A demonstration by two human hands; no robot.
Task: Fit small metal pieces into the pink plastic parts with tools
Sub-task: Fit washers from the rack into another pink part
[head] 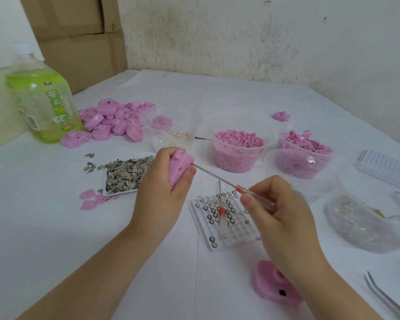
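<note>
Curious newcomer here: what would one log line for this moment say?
left hand: holds pink part | right hand: holds screwdriver | tip: at the part

Your forearms are bare from the lower edge of the view up to the wrists. Your left hand (164,181) and right hand (280,209) are bare as well (the nails that show are short, rounded and plain).

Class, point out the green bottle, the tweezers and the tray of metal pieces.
bottle (44,105), head view, on its label.
tweezers (386,300), head view, on the arms.
tray (116,193), head view, on its near rim.
</note>
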